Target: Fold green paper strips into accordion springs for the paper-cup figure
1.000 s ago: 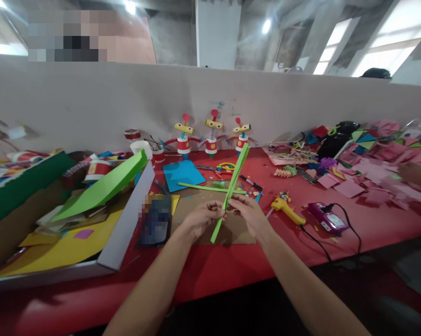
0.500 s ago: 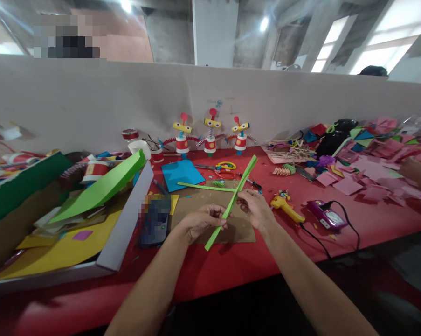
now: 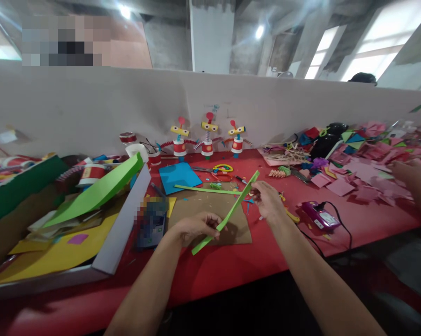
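Observation:
A light green paper strip point(image 3: 235, 205) runs slantwise between my hands above the brown cardboard point(image 3: 199, 210). My left hand point(image 3: 203, 226) pinches it near its lower end, thumb on top. My right hand point(image 3: 266, 198) grips it close to the upper end. Behind it, a second green strip point(image 3: 206, 189) lies across the cardboard's far side, its right end near the held strip. A small coiled green strip point(image 3: 215, 185) rests just beyond. The blue paper square point(image 3: 180, 178) lies to the left, with scissors point(image 3: 220, 169) farther back.
Three cup figures point(image 3: 208, 145) stand against the white partition. At left is an open box point(image 3: 122, 224) of paper pieces, with a phone point(image 3: 150, 224) beside it. A yellow glue gun point(image 3: 292, 215) and a purple power socket point(image 3: 320, 215) lie right. Another person's hand point(image 3: 406, 175) is near pink papers point(image 3: 367, 170).
My hands have moved apart along the green strip, the right one toward its upper end and the left slightly down and left. The camera view has shifted a little.

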{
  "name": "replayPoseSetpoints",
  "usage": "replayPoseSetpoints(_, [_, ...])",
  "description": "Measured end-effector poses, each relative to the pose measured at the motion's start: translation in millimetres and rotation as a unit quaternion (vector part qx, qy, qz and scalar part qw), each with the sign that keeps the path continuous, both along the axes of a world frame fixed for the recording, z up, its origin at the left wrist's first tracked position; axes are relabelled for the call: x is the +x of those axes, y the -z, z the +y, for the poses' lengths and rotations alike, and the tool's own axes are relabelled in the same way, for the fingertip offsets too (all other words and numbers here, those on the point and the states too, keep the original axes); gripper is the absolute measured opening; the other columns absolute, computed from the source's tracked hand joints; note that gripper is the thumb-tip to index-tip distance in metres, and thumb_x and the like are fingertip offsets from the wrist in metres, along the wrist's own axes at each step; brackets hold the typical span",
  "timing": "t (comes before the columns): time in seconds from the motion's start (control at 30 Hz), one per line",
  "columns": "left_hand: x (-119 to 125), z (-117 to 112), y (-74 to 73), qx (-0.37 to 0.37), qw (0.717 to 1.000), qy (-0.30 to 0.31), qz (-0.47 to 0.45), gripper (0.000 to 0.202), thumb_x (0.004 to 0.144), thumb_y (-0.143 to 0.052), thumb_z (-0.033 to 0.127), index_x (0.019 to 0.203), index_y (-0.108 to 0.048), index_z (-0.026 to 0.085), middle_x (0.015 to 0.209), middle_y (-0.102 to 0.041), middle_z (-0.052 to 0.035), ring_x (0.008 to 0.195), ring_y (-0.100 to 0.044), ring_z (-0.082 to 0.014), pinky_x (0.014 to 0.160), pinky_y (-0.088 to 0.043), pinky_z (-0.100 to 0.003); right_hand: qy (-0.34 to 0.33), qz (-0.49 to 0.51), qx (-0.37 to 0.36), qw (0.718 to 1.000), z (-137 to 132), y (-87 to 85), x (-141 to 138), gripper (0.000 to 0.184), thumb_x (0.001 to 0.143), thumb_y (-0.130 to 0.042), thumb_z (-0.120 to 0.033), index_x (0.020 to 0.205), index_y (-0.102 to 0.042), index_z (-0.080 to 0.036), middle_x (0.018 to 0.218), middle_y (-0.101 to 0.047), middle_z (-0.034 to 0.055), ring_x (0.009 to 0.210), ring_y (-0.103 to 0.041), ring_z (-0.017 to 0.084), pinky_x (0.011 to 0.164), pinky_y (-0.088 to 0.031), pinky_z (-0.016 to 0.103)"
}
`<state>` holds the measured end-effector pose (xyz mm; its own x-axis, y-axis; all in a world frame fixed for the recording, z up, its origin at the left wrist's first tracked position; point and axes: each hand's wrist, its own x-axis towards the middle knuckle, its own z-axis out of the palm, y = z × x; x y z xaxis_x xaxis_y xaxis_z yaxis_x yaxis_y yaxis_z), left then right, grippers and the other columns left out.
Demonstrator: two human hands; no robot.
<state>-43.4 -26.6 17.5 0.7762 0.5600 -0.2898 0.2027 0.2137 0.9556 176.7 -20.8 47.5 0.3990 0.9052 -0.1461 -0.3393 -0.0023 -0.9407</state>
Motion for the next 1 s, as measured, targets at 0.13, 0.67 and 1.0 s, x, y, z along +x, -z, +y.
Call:
replayPoseSetpoints(0.13, [-3,2,-1.3,0.022,0.999,-0.002,0.024,0.019,0.056,-0.07,0.018,0.075,-0.065,0.018,0.064,-0.06,0.0025,0.06,-0.052,-0.0102,0.058,-0.037,-0.021,-0.008,-0.013,0.011,1.0,0,-0.9,14,0.014,0.052,-0.066,-0.024,0.058,-0.055,-0.018,0.049,-0.055,-0.0061,0.045,-0.051,0.006,0.038,-0.033,0.015])
replayPoseSetpoints(0.67, [-28,12,-15.7,0.103,0.991,0.025,0.084,0.023,0.059,-0.066,0.019,0.081,-0.07,0.021,0.06,-0.059,0.0035,0.057,-0.048,-0.0097,0.054,-0.033,-0.019,-0.046,-0.042,-0.003,0.998,-7,-1.4,28,0.012,0.055,-0.067,-0.02,0.056,-0.055,-0.016,0.047,-0.061,-0.0018,0.044,-0.06,0.008,0.035,-0.036,0.011])
replayPoseSetpoints(1.0, [-9,1,-31.2,0.351,0.897,-0.021,0.268,0.057,0.066,-0.063,0.024,0.121,-0.052,0.021,0.12,-0.058,-0.006,0.106,-0.053,-0.0222,0.086,-0.04,-0.028,-0.043,-0.049,-0.015,0.998,-13,2.2,21,0.013,0.058,-0.066,-0.019,0.069,-0.062,-0.016,0.053,-0.066,-0.0011,0.046,-0.061,0.008,0.041,-0.043,0.012])
